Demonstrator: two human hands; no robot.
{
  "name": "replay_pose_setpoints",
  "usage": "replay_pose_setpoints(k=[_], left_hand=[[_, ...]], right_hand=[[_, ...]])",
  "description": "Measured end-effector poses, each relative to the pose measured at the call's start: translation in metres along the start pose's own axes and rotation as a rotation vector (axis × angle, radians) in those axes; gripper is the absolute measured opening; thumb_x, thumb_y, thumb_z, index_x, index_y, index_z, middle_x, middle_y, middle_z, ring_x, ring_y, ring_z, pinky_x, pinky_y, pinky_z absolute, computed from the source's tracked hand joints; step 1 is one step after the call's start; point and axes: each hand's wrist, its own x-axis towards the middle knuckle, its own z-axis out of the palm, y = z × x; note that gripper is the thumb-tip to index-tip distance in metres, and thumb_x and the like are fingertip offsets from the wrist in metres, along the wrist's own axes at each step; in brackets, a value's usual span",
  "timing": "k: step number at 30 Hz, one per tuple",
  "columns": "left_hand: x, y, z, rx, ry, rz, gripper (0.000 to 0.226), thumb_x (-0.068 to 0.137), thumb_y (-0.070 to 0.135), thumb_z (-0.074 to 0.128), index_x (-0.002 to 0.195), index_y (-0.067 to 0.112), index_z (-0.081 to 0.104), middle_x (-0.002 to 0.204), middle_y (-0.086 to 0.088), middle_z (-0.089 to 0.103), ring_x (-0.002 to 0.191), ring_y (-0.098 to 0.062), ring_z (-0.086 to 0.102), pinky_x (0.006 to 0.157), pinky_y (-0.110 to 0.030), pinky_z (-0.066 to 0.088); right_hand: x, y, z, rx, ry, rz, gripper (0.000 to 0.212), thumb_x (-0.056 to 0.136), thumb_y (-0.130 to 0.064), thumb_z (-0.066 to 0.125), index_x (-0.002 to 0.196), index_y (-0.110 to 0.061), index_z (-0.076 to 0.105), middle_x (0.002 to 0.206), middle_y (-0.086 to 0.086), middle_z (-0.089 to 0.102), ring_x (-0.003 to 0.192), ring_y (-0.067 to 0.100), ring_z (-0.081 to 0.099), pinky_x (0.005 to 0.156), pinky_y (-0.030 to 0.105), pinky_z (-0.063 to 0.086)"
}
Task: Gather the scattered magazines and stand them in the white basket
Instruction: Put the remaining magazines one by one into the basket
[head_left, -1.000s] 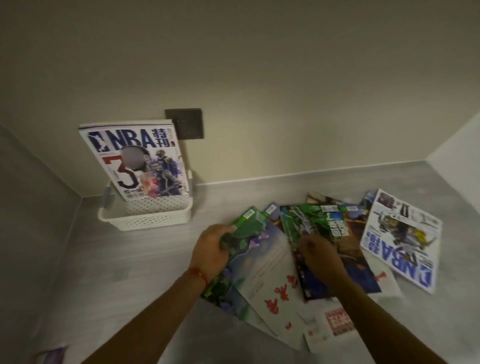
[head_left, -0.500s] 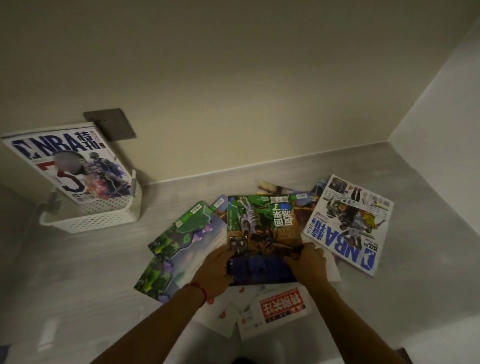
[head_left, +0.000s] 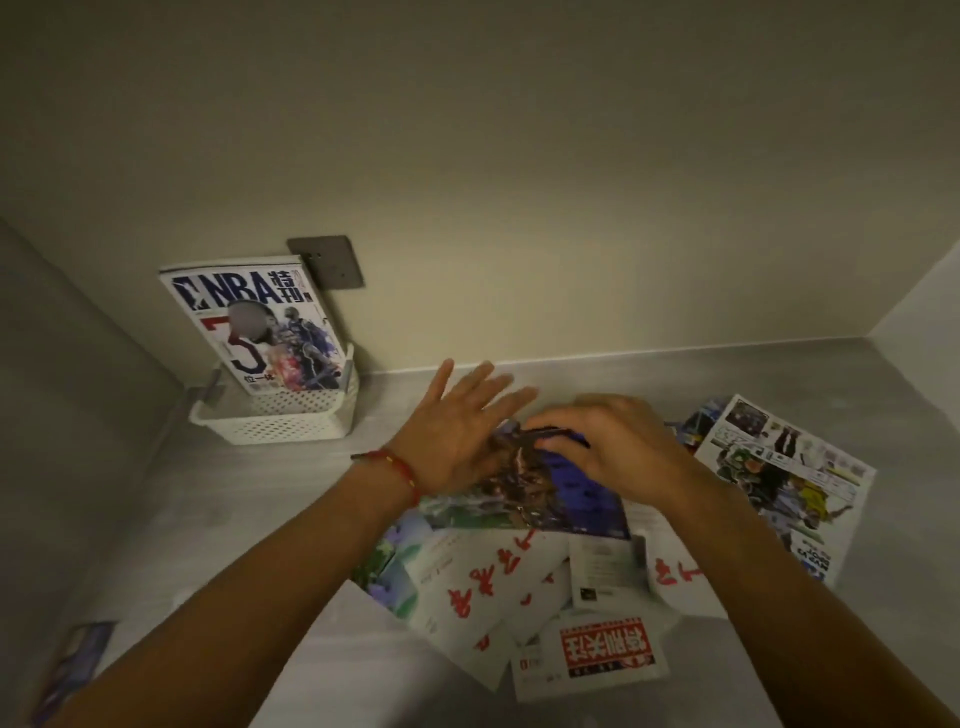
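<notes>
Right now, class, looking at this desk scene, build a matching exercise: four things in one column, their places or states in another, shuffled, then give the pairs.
1. White perforated plastic basket
2. NBA magazine with the red numeral
3. NBA magazine with the white cover
4. Left hand

A. Lies flat at the far right
B. Fingers spread open
C. Stands in the basket
D. Sits by the wall, at left

Pairs: 1-D, 2-C, 3-A, 4-B

The dark blue-and-green magazine (head_left: 550, 488), flat in the pile half a second ago, now tilts up off it, the right hand (head_left: 613, 441) curled over its top edge, the left hand (head_left: 457, 431) splayed against its left side.
</notes>
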Motion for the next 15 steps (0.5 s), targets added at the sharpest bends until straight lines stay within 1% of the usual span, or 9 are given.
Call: replay_pose_setpoints(k=[2, 3, 5, 7, 9, 11, 13, 14, 15], left_hand=[[-0.014, -0.019, -0.003, -0.386, -0.210, -0.075, 0.046, 0.095, 0.046, 0.052, 0.137, 0.026, 0.052, 0.131, -0.006, 0.064, 0.127, -0.028, 0.055, 0.108, -0.046, 0.041], [-0.024, -0.025, -0.003, -0.568, -0.188, -0.122, 0.046, 0.095, 0.049, 0.049, 0.131, 0.023, 0.057, 0.121, -0.006, 0.069, 0.117, -0.027, 0.062, 0.100, -0.043, 0.048], [-0.048, -0.033, -0.004, -0.790, -0.021, -0.238, 0.050, 0.094, 0.050, 0.048, 0.130, 0.016, 0.059, 0.116, -0.009, 0.071, 0.111, -0.026, 0.066, 0.096, -0.044, 0.052], [-0.071, -0.042, -0.001, -0.970, 0.145, -0.312, 0.040, 0.096, 0.029, 0.055, 0.131, 0.010, 0.059, 0.120, -0.011, 0.070, 0.112, -0.021, 0.065, 0.100, -0.044, 0.052], [-0.092, -0.056, -0.001, -1.078, 0.289, -0.402, 0.033, 0.096, 0.011, 0.056, 0.128, 0.004, 0.059, 0.118, -0.009, 0.070, 0.108, -0.013, 0.064, 0.098, -0.037, 0.052], [-0.111, -0.072, -0.008, -1.146, 0.370, -0.451, 0.033, 0.096, 0.005, 0.055, 0.128, 0.004, 0.058, 0.113, -0.006, 0.070, 0.103, -0.006, 0.066, 0.092, -0.026, 0.052], [-0.129, -0.090, -0.015, -1.217, 0.397, -0.479, 0.036, 0.096, 0.005, 0.055, 0.131, 0.008, 0.056, 0.117, -0.007, 0.070, 0.106, -0.012, 0.067, 0.095, -0.028, 0.053], [-0.136, -0.100, -0.018, -1.244, 0.394, -0.497, 0.036, 0.096, 0.007, 0.055, 0.132, 0.008, 0.056, 0.119, -0.010, 0.070, 0.109, -0.018, 0.067, 0.098, -0.034, 0.053], [-0.144, -0.111, -0.021, -1.269, 0.389, -0.511, 0.037, 0.096, 0.009, 0.055, 0.133, 0.009, 0.056, 0.120, -0.012, 0.070, 0.110, -0.025, 0.067, 0.098, -0.040, 0.053]], right_hand=[[0.024, -0.014, -0.005, 0.020, 0.063, 0.000, 0.024, 0.082, -0.046, 0.071, 0.105, -0.037, 0.070, 0.091, -0.006, 0.075, 0.083, 0.017, 0.069, 0.073, 0.033, 0.055], [0.033, -0.019, -0.005, 0.076, 0.117, 0.027, 0.026, 0.080, -0.048, 0.073, 0.101, -0.035, 0.069, 0.090, -0.009, 0.074, 0.082, 0.013, 0.069, 0.073, 0.031, 0.055], [0.047, -0.025, -0.002, 0.223, 0.229, 0.096, 0.033, 0.080, -0.048, 0.073, 0.108, -0.034, 0.064, 0.097, -0.014, 0.072, 0.088, 0.005, 0.066, 0.079, 0.025, 0.053], [0.053, -0.025, 0.008, 0.316, 0.335, 0.180, 0.037, 0.086, -0.045, 0.067, 0.120, -0.032, 0.058, 0.112, -0.013, 0.066, 0.098, 0.005, 0.062, 0.085, 0.022, 0.048], [0.053, -0.023, 0.023, 0.402, 0.379, 0.370, 0.044, 0.089, -0.049, 0.061, 0.128, -0.030, 0.052, 0.126, -0.009, 0.059, 0.109, 0.008, 0.057, 0.090, 0.027, 0.047], [0.054, -0.030, 0.043, 0.643, 0.227, 0.657, 0.069, 0.081, -0.067, 0.058, 0.139, -0.034, 0.039, 0.136, -0.008, 0.051, 0.118, 0.012, 0.052, 0.095, 0.034, 0.046], [0.058, -0.044, 0.069, 1.005, -0.008, 0.797, 0.094, 0.067, -0.076, 0.062, 0.146, -0.037, 0.029, 0.138, -0.006, 0.051, 0.123, 0.019, 0.053, 0.102, 0.043, 0.045], [0.063, -0.053, 0.082, 1.162, -0.077, 0.785, 0.091, 0.069, -0.070, 0.067, 0.146, -0.036, 0.031, 0.138, -0.002, 0.055, 0.122, 0.023, 0.057, 0.103, 0.047, 0.046], [0.069, -0.064, 0.093, 1.259, -0.096, 0.730, 0.077, 0.077, -0.056, 0.070, 0.143, -0.035, 0.037, 0.134, 0.000, 0.060, 0.119, 0.027, 0.061, 0.099, 0.050, 0.049]])
